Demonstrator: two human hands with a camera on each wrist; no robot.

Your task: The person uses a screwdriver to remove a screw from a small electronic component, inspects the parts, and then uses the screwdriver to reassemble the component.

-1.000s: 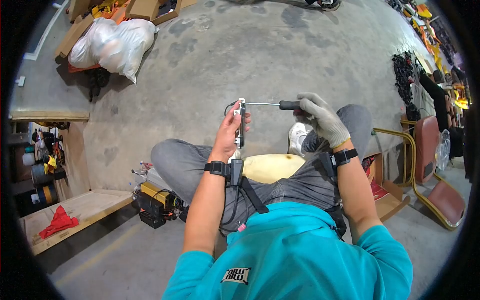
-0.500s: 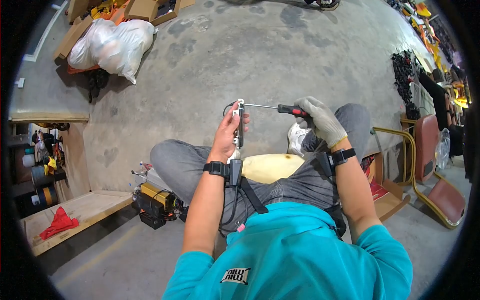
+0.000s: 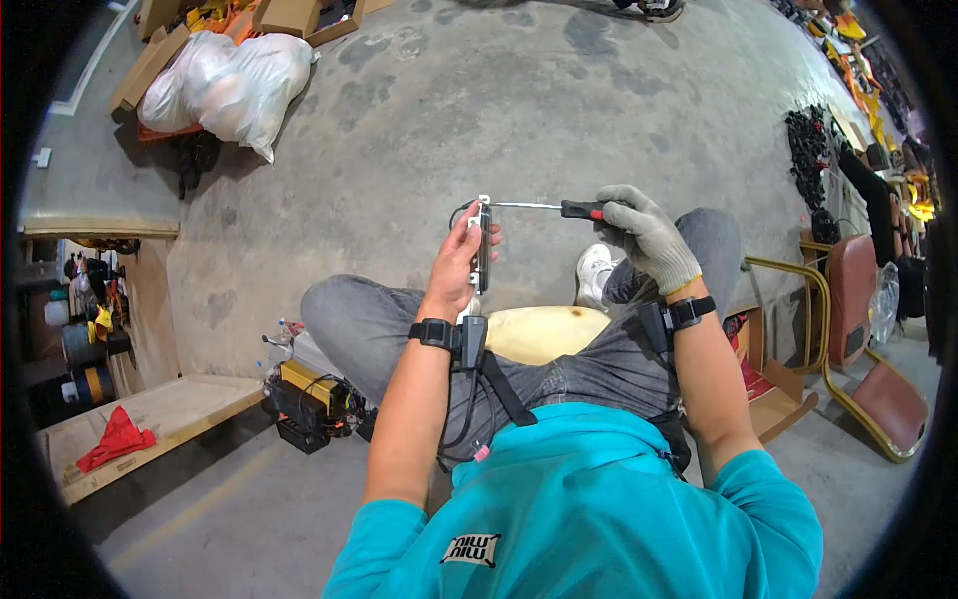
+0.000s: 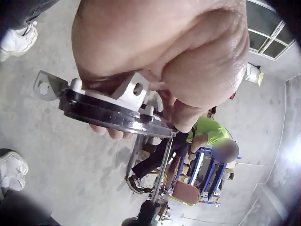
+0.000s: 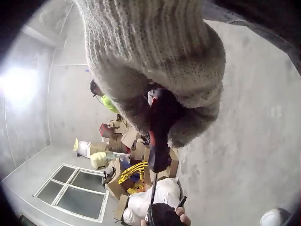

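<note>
In the head view my bare left hand (image 3: 454, 268) grips a narrow black part (image 3: 480, 250) with white and metal fittings, held upright above the lap. Close up in the left wrist view, this glossy black oblong part (image 4: 113, 117) has a metal bracket (image 4: 134, 90) with a hole in it. My right hand (image 3: 647, 240), in a pale knitted glove, holds a screwdriver (image 3: 581, 210) by its black and red handle. Its thin shaft (image 3: 527, 206) runs level to the part's far end, where the tip meets it. Gloved fingers partly hide the handle (image 5: 159, 157) in the right wrist view.
A pale yellow piece (image 3: 544, 334) lies between the legs. A yellow and black device (image 3: 307, 394) sits on the floor at left, near a wooden board (image 3: 215, 399) with a red cloth. White bags (image 3: 235, 95) stand far left; a folding chair (image 3: 850, 309) is at right.
The screwdriver's handle tilted and turned to show more red half a second ago; it is now level again. My right hand moved slightly left, then back. My left hand stays nearly still.
</note>
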